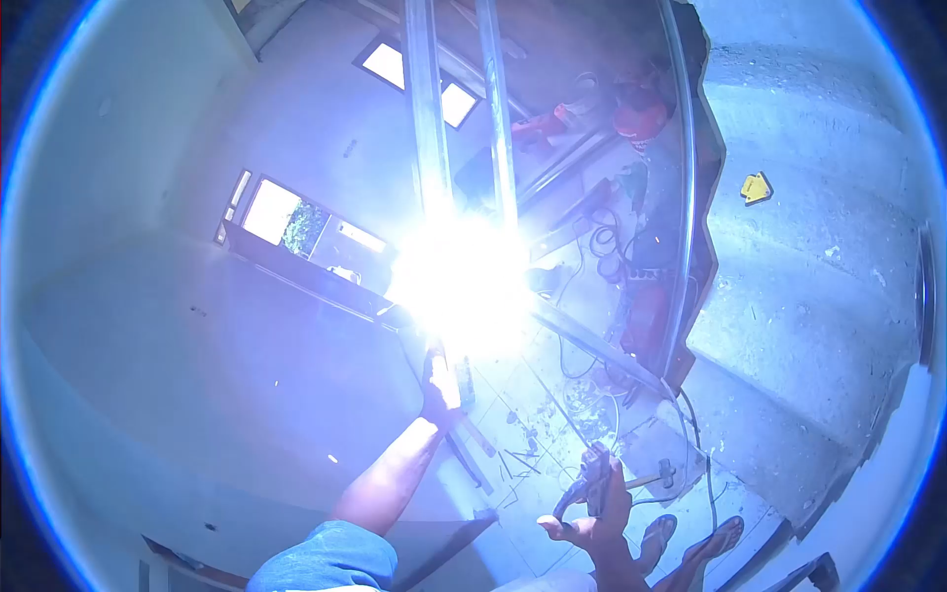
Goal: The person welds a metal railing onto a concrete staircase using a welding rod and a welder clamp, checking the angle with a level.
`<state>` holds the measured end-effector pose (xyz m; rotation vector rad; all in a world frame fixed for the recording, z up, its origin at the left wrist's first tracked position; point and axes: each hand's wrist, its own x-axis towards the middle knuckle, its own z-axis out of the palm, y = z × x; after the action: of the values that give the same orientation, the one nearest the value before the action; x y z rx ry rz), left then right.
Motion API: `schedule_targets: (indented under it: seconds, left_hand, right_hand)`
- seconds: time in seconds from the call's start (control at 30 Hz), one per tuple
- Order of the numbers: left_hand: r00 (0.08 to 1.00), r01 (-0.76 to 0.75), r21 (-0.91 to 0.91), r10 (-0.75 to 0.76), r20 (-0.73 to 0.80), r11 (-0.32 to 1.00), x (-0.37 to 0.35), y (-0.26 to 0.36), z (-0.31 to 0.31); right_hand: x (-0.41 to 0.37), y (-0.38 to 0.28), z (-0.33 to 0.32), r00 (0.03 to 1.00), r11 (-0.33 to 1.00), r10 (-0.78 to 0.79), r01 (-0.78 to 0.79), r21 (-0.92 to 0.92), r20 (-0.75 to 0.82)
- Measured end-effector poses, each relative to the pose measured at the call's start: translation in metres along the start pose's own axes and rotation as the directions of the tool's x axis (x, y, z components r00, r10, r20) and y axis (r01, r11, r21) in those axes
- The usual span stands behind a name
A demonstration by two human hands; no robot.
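Head view, the only one.

- Arc glare [462, 281] dead centre. It sits where the two upright steel bars [426, 109] meet the slanted rail [592, 345], and the joint itself is washed out.
- Left hand [441, 380] is stretched up, just under the glare. Its grip is too blown out to read: I cannot tell if it is clenched on a rod or holder or just braced on the steel.
- Right hand [592, 518] is low and near the body, well apart from the arc. Its grip is wrapped round a dark-handled tool [595, 472] held upright. It looks like pliers or a holder, but I can't say which.
- Sandalled feet [659, 538] are on the tiled floor [533, 434], with metal scraps and what looks like a hammer [659, 478] nearby.
- Cables [602, 242] and a red machine [641, 113] lie beyond the rail. Concrete steps [819, 257] are to the right, with a yellow magnet square [756, 187] lying on one.

My read is that the weld is live at the bar-to-rail joint.

The next move calls for a steady left arm and keeping the arc on the seam. After the arc is broken, the bead needs a check before any load goes on. The tool in the right hand is well placed for chipping or gripping the hot steel.

Risk: bare forearm and open sandals close to spatter.
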<state>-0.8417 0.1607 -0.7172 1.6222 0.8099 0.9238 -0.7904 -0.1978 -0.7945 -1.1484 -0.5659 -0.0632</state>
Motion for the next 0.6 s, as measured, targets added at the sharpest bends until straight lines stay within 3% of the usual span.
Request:
schedule_targets:
  seconds: [0.03,0.07,0.1,0.13,0.23,0.3,0.37,0.43,0.53,0.6]
  left_hand:
    - [0.995,-0.058,0.077,0.051,0.090,0.995,-0.024,0.053,0.038]
    - [0.979,-0.123,0.147,0.095,0.183,0.981,-0.036,0.080,0.057]
    - [0.987,-0.038,0.168,0.010,0.162,0.985,-0.029,0.072,0.049]
    - [0.971,-0.048,0.167,0.007,0.240,0.985,-0.030,0.072,0.044]
    - [0.960,0.050,0.023,-0.055,0.274,0.998,-0.028,0.070,0.041]
    - [0.963,-0.084,0.173,0.035,0.266,0.981,-0.031,0.070,0.043]
    - [0.965,-0.077,0.211,0.020,0.262,0.975,-0.033,0.074,0.045]
    - [0.966,-0.072,0.247,0.006,0.259,0.966,-0.035,0.080,0.050]
    - [0.967,-0.048,0.239,-0.015,0.253,0.970,-0.042,0.087,0.057]
    - [0.964,-0.101,0.280,0.024,0.266,0.955,-0.042,0.087,0.057]
  right_hand:
    - [-0.004,-0.003,0.002,0.987,0.953,0.162,-0.158,0.259,0.007]
    - [-0.008,-0.006,0.005,0.949,0.816,0.311,-0.297,0.496,0.055]
    - [-0.008,-0.011,0.002,0.929,0.750,0.363,-0.334,0.570,0.068]
    - [-0.006,-0.011,0.001,0.931,0.751,0.360,-0.332,0.571,0.068]
    - [0.004,-0.011,-0.003,0.969,0.891,0.241,-0.244,0.383,0.056]
    - [0.008,-0.009,-0.005,0.985,0.954,0.162,-0.173,0.244,0.063]
    - [0.004,-0.007,-0.004,0.989,0.975,0.126,-0.137,0.174,0.073]
    - [-0.003,-0.008,0.001,0.819,0.697,0.533,-0.567,0.438,0.213]
    - [0.007,-0.016,-0.005,0.866,0.814,0.460,-0.500,0.295,0.197]
    - [0.002,-0.012,-0.006,0.859,0.810,0.472,-0.511,0.287,0.197]
